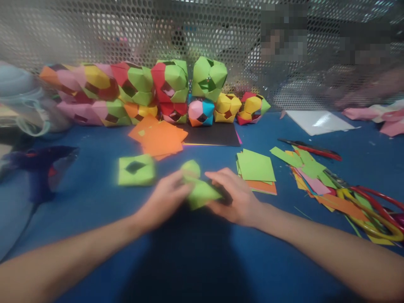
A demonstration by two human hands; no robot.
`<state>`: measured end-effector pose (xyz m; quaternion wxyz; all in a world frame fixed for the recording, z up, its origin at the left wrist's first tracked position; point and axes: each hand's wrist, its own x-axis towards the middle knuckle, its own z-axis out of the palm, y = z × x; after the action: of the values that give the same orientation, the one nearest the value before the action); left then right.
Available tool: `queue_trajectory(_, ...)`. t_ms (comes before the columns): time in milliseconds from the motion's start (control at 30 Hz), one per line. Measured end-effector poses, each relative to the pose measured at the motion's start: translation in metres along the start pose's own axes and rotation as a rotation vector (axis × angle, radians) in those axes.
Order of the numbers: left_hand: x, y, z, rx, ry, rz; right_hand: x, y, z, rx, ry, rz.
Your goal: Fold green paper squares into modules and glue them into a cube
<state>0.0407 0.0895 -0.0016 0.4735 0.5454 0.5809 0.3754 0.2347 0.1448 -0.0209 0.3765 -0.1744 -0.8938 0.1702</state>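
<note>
Between my hands, low over the blue table, is a light green folded paper piece [202,193], blurred by motion. My left hand [168,191] grips its left side, thumb on top. My right hand [235,195] curves around its right end with thumb and fingers apart; whether the fingertips touch the paper is not clear. Left of my left hand lies another green folded paper unit [136,170] with a dark opening in its top. Right of my right hand sits a stack of green paper squares [256,166] over orange ones.
Folded paper balls [206,78] stand stacked along a perforated metal screen [151,29]. Orange sheets [160,136] and black paper [210,134] lie before them. A glue gun [39,168] stands left; scissors [375,219] and paper scraps [312,168] lie right. People are behind the screen.
</note>
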Motion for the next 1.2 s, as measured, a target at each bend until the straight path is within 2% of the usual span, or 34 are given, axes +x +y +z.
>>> queue_trajectory(133,0.0,0.0,0.001,-0.011,-0.013,-0.002,0.0,0.0,0.0,-0.015,0.001,-0.008)
queue_trajectory(267,-0.001,0.002,0.001,0.004,-0.018,0.007,-0.002,0.001,0.0,0.068,0.011,0.026)
queue_trajectory(500,-0.001,0.002,0.001,0.066,-0.004,-0.005,-0.004,0.006,-0.002,0.306,0.049,0.298)
queue_trajectory(933,0.0,-0.001,0.0,0.071,-0.024,0.004,-0.006,0.019,0.004,0.645,0.185,0.507)
queue_trajectory(1200,0.0,-0.001,0.001,0.063,-0.013,0.026,-0.005,0.021,0.004,0.707,0.215,0.496)
